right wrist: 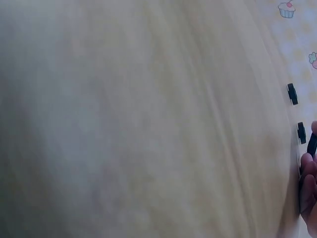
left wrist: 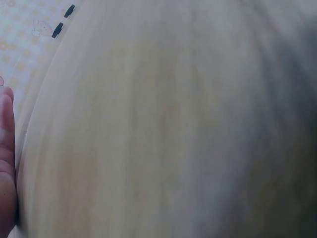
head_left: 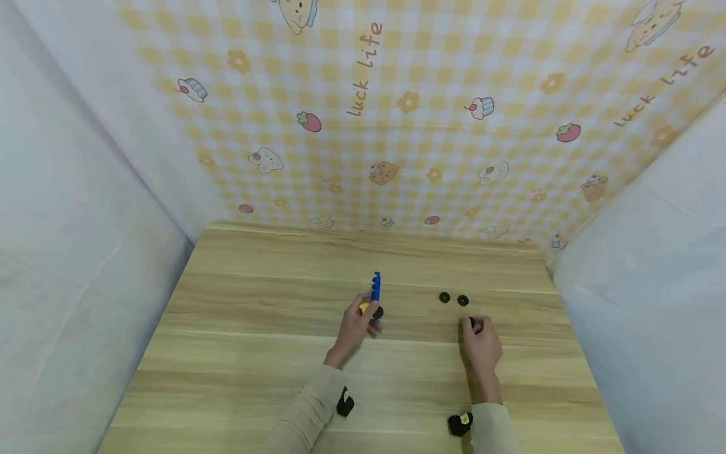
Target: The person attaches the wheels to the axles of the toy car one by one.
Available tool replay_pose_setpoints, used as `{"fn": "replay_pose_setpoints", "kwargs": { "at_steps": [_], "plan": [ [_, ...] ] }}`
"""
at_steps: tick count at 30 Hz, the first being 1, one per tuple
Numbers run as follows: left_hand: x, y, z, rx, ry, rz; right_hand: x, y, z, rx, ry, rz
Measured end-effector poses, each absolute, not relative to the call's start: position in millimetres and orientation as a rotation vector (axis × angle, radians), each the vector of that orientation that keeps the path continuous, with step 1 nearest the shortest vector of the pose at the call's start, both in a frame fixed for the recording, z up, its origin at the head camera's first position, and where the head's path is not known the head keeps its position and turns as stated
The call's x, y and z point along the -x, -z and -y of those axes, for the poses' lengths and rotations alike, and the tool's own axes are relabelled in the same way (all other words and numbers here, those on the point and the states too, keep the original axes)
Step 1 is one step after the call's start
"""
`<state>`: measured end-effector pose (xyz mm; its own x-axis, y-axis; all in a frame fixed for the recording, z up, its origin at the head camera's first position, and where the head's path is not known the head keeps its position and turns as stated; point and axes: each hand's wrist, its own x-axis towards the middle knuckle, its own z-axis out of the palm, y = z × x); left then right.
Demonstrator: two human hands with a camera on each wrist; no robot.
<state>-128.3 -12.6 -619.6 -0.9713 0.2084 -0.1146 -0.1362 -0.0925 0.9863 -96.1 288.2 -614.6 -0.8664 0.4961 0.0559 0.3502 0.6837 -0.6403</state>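
Observation:
Near the middle of the wooden table (head_left: 238, 315), my left hand (head_left: 353, 325) grips a toy assembly. Its notched blue bar (head_left: 376, 287) points away from me, with a yellow block (head_left: 363, 308) and a black wheel (head_left: 378, 312) beside it; fingers cover the rest. Farther right, my right hand (head_left: 483, 345) pinches a small black wheel (head_left: 472, 321) between thumb and fingertips. This wheel (right wrist: 312, 144) also shows at the right edge of the right wrist view. Just beyond that hand lie two black wheels (head_left: 445, 297) (head_left: 462, 301), side by side. The left wrist view catches only part of the left hand (left wrist: 6, 163).
A yellow checked cloth (head_left: 408, 139) hangs behind the table's far edge. White sheets (head_left: 74, 208) (head_left: 652, 252) enclose the left and right sides. Black wrist cameras (head_left: 345, 402) (head_left: 460, 424) sit at both sleeves.

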Motion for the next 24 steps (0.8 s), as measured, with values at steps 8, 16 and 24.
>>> {"fn": "replay_pose_setpoints", "kwargs": {
  "at_steps": [8, 16, 24],
  "plan": [
    [129, 620, 11, -0.074, -2.164, -1.908, 96, 607, -266, 0.688, -1.464, 2.555],
    [126, 619, 6, -0.143, -1.96, -2.164, 111, 608, -194, 0.434, -2.394, 2.265],
    [129, 622, 6, -0.137, -1.965, -2.228, 131, 609, -148, 0.415, -2.667, 2.029]
  ]
}}
